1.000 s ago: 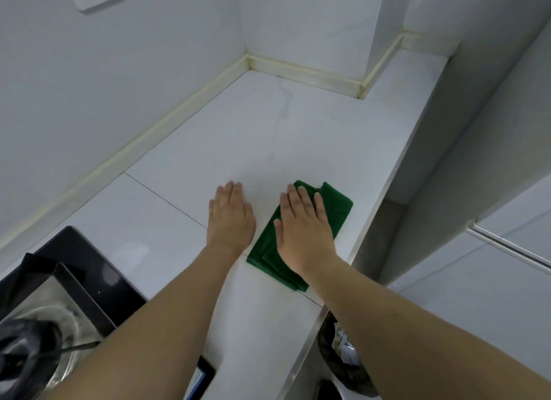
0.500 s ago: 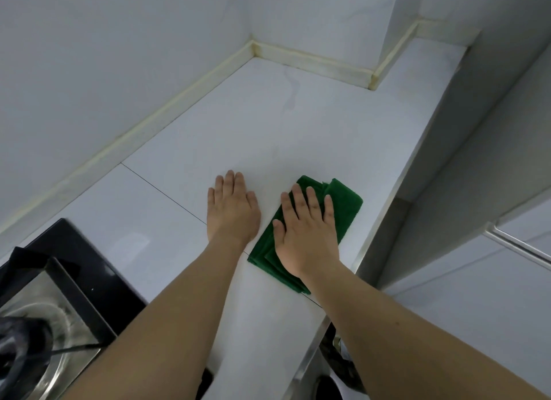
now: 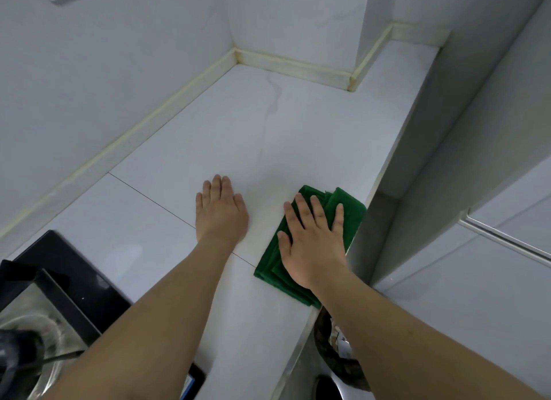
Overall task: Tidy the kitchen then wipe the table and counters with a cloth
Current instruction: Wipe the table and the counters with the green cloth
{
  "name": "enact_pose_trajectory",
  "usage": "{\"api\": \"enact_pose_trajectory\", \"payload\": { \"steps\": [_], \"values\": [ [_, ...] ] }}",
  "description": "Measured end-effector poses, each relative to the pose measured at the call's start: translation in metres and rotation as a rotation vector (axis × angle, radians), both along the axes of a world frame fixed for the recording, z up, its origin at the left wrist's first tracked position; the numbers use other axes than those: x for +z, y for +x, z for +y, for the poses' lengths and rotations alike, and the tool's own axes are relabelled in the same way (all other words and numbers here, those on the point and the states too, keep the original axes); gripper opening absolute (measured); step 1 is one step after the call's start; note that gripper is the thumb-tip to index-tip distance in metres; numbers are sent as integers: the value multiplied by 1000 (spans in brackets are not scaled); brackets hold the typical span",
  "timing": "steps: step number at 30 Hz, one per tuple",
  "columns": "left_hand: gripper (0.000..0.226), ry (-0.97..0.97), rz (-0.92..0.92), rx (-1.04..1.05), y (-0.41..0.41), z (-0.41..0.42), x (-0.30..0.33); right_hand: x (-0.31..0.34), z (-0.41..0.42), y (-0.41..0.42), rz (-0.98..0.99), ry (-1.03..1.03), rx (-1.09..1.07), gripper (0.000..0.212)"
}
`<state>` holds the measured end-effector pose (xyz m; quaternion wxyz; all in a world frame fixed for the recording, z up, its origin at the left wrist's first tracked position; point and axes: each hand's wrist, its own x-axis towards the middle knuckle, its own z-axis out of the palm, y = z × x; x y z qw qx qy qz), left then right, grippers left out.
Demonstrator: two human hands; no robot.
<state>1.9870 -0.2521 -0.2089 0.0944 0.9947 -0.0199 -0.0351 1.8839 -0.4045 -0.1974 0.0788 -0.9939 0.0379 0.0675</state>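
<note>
My right hand [image 3: 313, 244] presses flat and open on the folded green cloth [image 3: 348, 212] at the right edge of the bench [image 3: 268, 125], its long axis pointing toward the far corner, while my left hand [image 3: 220, 212] rests open beside it.

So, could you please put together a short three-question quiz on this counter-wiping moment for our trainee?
1. True or false: the right hand lies flat on the green cloth.
2. What does the left hand touch? A) cloth B) bare counter C) stove
3. Which counter edge is the cloth nearest?

Key: 1 true; 2 B; 3 the right edge.
</note>
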Motion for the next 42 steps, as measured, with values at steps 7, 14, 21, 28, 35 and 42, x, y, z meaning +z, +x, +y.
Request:
{"api": "enact_pose_trajectory", "payload": {
  "steps": [7, 14, 21, 28, 35, 42],
  "values": [
    [57, 236, -27, -45, 7, -6, 8, -1, -38, 38, -15, -28, 11, 61],
    [56, 189, -47, -69, 38, -44, 24, -2, -56, 62, -28, -13, 6, 61],
    [58, 84, -35, -139, 74, -98, 14, -5, -99, 107, -39, -29, -21, 60],
    [58, 27, -12, -182, 115, -145, 13, -5, -141, 150, -55, -41, -33, 59],
    [58, -18, 16, -193, 152, -184, 12, -6, -191, 197, -43, -48, -75, 59],
    [59, 15, 33, -182, 190, -199, 14, -8, -215, 229, -57, -56, -213, 59]
  ]
}}
